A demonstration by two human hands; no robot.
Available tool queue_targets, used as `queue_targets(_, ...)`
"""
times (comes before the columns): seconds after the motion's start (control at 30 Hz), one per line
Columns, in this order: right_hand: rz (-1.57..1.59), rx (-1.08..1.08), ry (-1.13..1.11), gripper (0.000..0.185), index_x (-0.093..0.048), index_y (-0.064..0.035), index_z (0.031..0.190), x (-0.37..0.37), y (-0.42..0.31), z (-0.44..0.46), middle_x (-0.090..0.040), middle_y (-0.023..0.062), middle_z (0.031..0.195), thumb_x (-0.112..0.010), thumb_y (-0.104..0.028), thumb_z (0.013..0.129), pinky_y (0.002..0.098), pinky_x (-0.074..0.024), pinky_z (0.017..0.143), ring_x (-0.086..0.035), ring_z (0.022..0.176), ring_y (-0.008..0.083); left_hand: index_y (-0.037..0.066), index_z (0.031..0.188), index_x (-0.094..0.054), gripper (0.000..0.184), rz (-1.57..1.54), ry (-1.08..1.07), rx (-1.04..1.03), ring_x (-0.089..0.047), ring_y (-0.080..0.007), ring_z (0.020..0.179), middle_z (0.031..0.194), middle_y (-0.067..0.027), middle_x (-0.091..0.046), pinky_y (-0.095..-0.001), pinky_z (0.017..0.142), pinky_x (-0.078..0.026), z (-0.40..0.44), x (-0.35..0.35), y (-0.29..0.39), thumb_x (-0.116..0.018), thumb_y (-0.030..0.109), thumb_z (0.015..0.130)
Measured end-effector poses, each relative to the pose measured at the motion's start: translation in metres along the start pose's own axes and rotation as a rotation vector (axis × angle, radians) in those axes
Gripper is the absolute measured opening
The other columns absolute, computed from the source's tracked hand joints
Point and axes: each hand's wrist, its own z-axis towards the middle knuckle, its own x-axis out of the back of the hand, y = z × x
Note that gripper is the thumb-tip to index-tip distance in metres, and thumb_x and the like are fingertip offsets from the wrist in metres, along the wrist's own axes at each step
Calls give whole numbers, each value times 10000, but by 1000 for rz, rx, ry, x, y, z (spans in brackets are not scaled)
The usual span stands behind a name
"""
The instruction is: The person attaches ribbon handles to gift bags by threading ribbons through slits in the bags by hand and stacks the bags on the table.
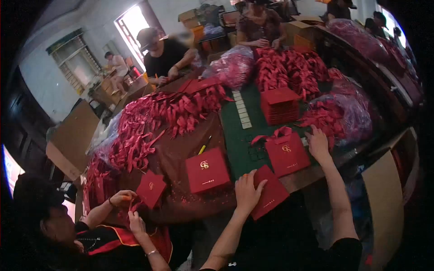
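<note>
My left hand (pixel 247 192) grips the upper left edge of a red paper gift bag (pixel 270 197) at the table's front edge, thumb over its face. The bag is tilted and has small gold print. My right hand (pixel 319 143) is beside a small white piece (pixel 304 141), fingers apart; whether they touch it I cannot tell. Between my hands, a second red gift bag (pixel 288 156) with a gold logo and a red ribbon bow (pixel 282 132) lies on the green mat. Left of them rests a larger red bag (pixel 208 170) with the same gold logo.
A stack of red bags (pixel 280 108), a row of white cards (pixel 242 110) and thin black square frames (pixel 256 151) lie on the green mat (pixel 233 135). Ribbon heaps (pixel 167 108) surround it. A yellow pen (pixel 203 147) lies behind the larger bag. A co-worker (pixel 58 221) handles ribbon at left; others sit opposite.
</note>
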Motion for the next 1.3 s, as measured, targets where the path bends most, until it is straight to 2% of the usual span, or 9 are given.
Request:
queue_targets(0.2, 51, -61, 6, 81, -588, 19, 870, -28, 14, 18, -570, 170, 929, -599, -16, 797, 430, -494, 751, -574, 881, 346, 32, 1172, -541, 479, -7, 76, -60, -534, -295, 839, 917, -126, -552, -388, 728, -409, -1, -1, -3, -684, 341, 836)
queue_targets(0.37, 1150, -165, 421, 161, -551, -7, 1058, 3, 33, 59, -601, 109, 1090, -510, -131, 963, 325, -469, 843, -598, 958, 236, 35, 1173, -536, 460, -30, 66, -46, -525, -281, 837, 918, -125, -541, -389, 733, -405, -2, -3, -5, -664, 340, 853)
queue_targets(0.7, 936, 346, 1413, 246, -510, 10, 1156, 180, 14, -3, -527, 155, 1265, -394, -133, 992, 394, -402, 1027, -524, 1138, 269, 37, 1181, -543, 433, -73, 30, 17, -543, -293, 870, 940, -130, -570, -397, 762, -421, 0, -1, -6, -643, 327, 877)
queue_targets(0.77, 918, 98, 1501, 276, -517, -5, 1168, 184, 13, -44, -500, 173, 1303, -384, -170, 990, 428, -393, 1030, -525, 1140, 277, 40, 1154, -565, 409, -144, 40, 53, -549, -308, 904, 959, -134, -572, -405, 803, -423, 0, -3, -7, -650, 323, 872)
queue_targets(1.0, 1274, 428, 930, 162, -516, -30, 1024, 187, -60, -98, -521, 76, 877, -529, -88, 873, 309, -457, 747, -480, 709, 169, 29, 1108, -585, 376, -219, 39, 130, -614, -311, 826, 912, -164, -624, -397, 702, -479, -6, 14, 6, -664, 306, 866)
queue_targets(1.07, 1364, 514, 705, 156, -515, -38, 976, 191, -72, -113, -528, 44, 735, -578, -60, 834, 270, -478, 652, -465, 566, 132, 20, 1065, -589, 362, -365, -203, 353, -637, -298, 771, 871, -171, -639, -374, 654, -496, -2, 31, 13, -674, 306, 860)
queue_targets(1.13, 1569, 112, 204, 237, -547, -42, 1041, 179, -98, -106, -606, 102, 864, -651, -9, 831, 292, -508, 704, -604, 713, 167, 43, 991, -585, 304, -365, -123, 396, -661, -318, 783, 840, -148, -667, -395, 663, -502, 0, 36, 14, -678, 291, 842)
queue_targets(1.2, 1766, -20, 127, 187, -544, 7, 1054, 135, -121, -96, -604, 97, 875, -590, 41, 876, 288, -515, 691, -617, 774, 150, -9, 1045, -592, 273, -651, -212, 504, -601, -128, 783, 844, -82, -642, -289, 675, -491, 6, 44, 12, -671, 188, 875)
queue_targets(1.3, 1693, -160, 43, 113, -592, 35, 994, 81, -144, -90, -628, 102, 914, -604, 7, 885, 272, -501, 748, -631, 832, 152, -18, 1100, -593, 227, -891, -153, 507, -618, -136, 872, 973, -86, -662, -256, 740, -493, -3, 7, -22, -628, 39, 883)
